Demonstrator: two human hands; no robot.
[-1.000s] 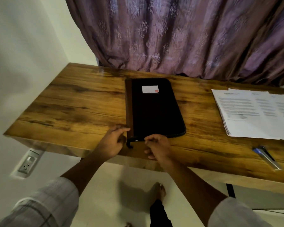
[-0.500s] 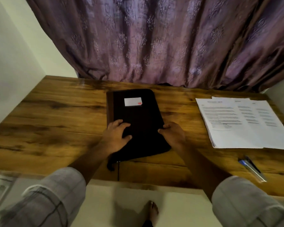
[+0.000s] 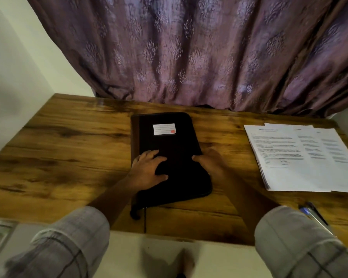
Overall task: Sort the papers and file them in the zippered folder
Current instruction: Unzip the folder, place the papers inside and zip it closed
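Black fabric folder (image 3: 169, 145) is lying closed mid-counter (image 3: 68, 153); your left hand (image 3: 149, 169) is pressing flat on it, right hand (image 3: 211, 163) gripping its edge. Likely soft and light; grasp the zipper pull (image 3: 135, 213).

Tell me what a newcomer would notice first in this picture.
The black zippered folder lies closed on the table, the left hand flat on top and the right hand holding its right edge. A fanned stack of printed papers sits to its right. A purple patterned curtain hangs behind.
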